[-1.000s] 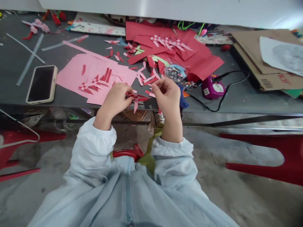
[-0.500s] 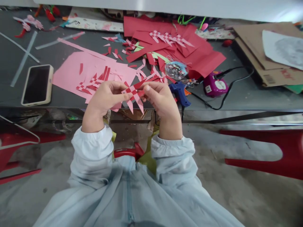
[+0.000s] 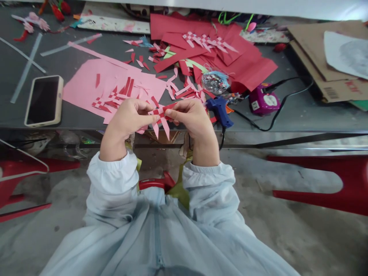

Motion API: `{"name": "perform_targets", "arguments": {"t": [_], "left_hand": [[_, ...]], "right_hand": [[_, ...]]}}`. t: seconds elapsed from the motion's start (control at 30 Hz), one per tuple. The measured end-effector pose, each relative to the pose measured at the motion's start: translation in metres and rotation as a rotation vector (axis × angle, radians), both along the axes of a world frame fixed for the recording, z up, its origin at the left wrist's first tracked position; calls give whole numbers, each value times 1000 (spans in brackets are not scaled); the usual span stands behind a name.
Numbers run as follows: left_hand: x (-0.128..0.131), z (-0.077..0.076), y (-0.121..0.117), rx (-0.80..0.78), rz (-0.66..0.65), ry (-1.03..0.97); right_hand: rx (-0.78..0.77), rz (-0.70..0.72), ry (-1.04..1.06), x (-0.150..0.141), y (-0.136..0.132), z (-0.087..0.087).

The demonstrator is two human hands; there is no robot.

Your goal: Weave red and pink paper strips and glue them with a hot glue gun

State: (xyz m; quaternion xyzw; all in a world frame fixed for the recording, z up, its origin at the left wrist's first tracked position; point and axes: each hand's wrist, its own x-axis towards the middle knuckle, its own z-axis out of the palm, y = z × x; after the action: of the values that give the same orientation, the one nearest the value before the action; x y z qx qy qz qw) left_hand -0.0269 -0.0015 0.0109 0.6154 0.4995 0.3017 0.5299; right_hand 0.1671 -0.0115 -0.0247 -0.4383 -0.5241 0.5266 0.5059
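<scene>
Between both hands, over the table's front edge, is a woven paper piece [image 3: 164, 124] of red and pink strips with a checkered middle and pointed pink ends hanging down. My left hand [image 3: 130, 117] pinches its left side between thumb and fingers. On the right side, my right hand [image 3: 191, 117] closes thumb and fingers on the same piece, hiding part of it. Behind my left hand lie similar checkered paper pieces [image 3: 99, 103] and red strips on a pink paper sheet [image 3: 82, 78].
A phone [image 3: 44, 100] lies at left. Red paper sheets [image 3: 247, 67] hold more woven pieces [image 3: 204, 41]. To the right are a round bead container [image 3: 215, 82], a blue glue gun [image 3: 220, 111], a purple box [image 3: 263, 99] with a black cord, and cardboard [image 3: 316, 57]. Red stools [image 3: 349, 163] flank me.
My right thumb has shifted left onto the woven piece's checkered middle, and the piece has tilted slightly. Both hands keep hold of it. The view has shifted a little.
</scene>
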Motion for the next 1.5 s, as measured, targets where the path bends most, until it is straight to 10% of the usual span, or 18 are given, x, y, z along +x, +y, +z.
{"name": "perform_targets", "arguments": {"t": [0.87,1.37,1.5], "left_hand": [[1,7,-3,0,-54,57],[-8,15,-6,-65,64,1],[-10,17,-7,-18,76,12]], "right_hand": [[111,-63,30,6,-1,1],[170,-442,101,37,8,-6],[41,-328,86,35,1,0]]}}
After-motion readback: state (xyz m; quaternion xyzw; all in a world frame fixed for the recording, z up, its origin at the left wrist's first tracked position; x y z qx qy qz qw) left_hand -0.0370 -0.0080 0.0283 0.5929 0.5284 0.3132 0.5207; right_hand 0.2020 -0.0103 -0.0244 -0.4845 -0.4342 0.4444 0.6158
